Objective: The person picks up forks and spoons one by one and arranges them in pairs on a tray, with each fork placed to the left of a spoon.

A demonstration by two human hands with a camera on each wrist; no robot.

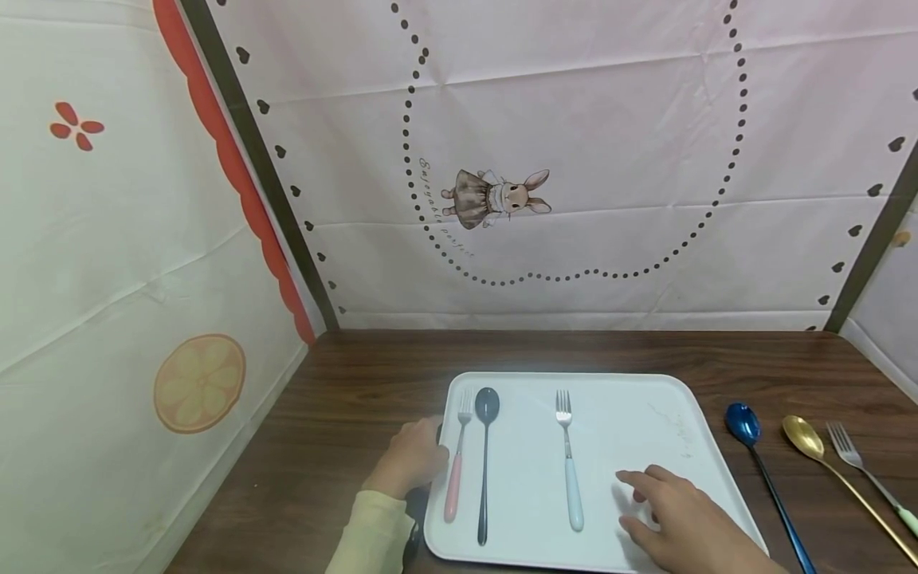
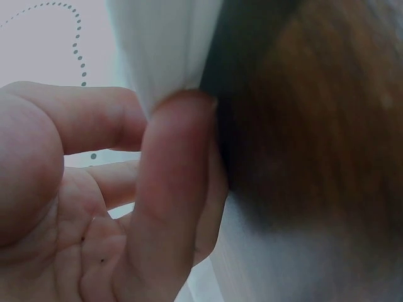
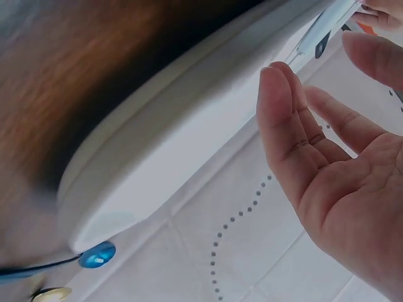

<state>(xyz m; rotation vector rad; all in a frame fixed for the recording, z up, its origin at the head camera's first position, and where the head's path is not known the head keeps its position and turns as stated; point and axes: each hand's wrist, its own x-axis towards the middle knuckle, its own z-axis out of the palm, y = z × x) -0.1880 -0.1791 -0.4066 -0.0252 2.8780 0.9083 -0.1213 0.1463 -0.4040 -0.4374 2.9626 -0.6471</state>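
right hand (image 1: 677, 514), fingers loosely parted, hovers over white tray (image 1: 631, 430), its edge gripped by left hand (image 1: 411, 457)

Behind the dark wooden desk (image 1: 344, 399) we see a pale cloth (image 1: 610, 159) — a sideways rabbit (image 1: 469, 199) printed on it — and, at left, a printed orange slice (image 1: 199, 384).

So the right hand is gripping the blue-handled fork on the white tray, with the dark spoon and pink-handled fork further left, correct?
No: the right hand isn't gripping the blue-handled fork; the head view shows a gap between them. The rest stands: that fork is on the white tray, with the dark spoon and pink-handled fork further left.
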